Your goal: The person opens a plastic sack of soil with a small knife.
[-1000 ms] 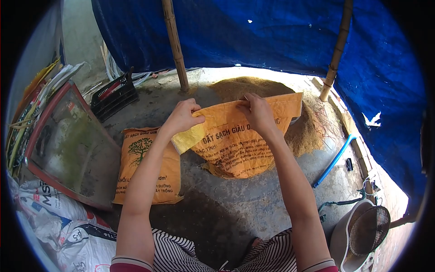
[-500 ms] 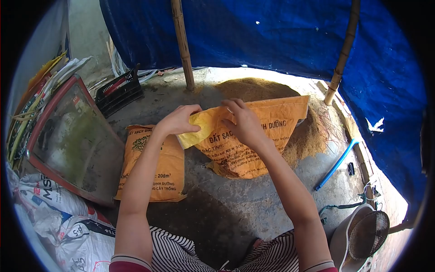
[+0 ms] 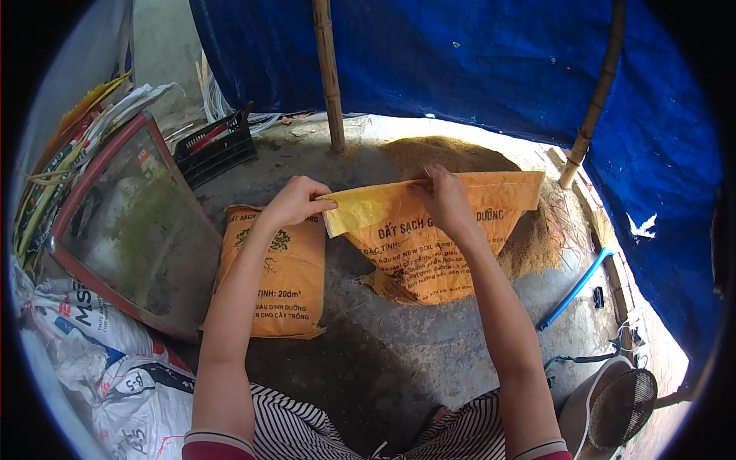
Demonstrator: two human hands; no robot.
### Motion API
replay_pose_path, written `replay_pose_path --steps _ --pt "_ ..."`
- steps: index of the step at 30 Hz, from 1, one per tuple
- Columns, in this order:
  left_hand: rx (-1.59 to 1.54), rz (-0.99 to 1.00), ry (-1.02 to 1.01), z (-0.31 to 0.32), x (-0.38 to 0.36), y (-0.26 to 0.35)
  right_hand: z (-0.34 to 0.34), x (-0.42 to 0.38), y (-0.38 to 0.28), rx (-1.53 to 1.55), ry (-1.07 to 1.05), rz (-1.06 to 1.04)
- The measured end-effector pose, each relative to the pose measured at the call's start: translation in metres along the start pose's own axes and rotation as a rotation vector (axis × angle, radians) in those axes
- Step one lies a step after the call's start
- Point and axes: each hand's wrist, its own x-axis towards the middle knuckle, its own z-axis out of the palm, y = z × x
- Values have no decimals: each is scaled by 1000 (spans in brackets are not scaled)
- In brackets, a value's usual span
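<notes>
An orange printed soil sack (image 3: 452, 253) stands in front of me, its top edge drawn out flat and folded over. My left hand (image 3: 301, 201) pinches the yellow corner at the left end of that edge. Farther along the same edge, my right hand (image 3: 445, 201) grips the fold near its middle, fingers pressed together. The sack's right end sticks out past my right hand, held by neither. A second orange sack (image 3: 287, 284), printed with a tree, lies flat on the floor beside my left forearm, which partly hides it.
Behind the sack is a brown grainy heap (image 3: 429, 157). A red-framed glass panel (image 3: 138, 230), white sacks (image 3: 130, 399) and a black crate (image 3: 218, 157) stand left. At right are a blue tube (image 3: 575, 287), a bucket (image 3: 586, 399) and a sieve (image 3: 625, 406). Bamboo poles (image 3: 328, 77) stand before a blue tarp (image 3: 460, 61).
My left hand has closed on the sack's corner, and the top edge is straighter and tauter. My right hand has shifted along the edge and now pinches it. The view has turned slightly left.
</notes>
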Motion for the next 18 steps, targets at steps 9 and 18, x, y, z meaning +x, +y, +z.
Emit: replay_pose_path --steps 9,18 --pt "342 135 322 30 -4 87 8 0 -1 -50 38 -32" --pt "16 -17 118 39 31 42 -90 0 -66 1027 -361 513"
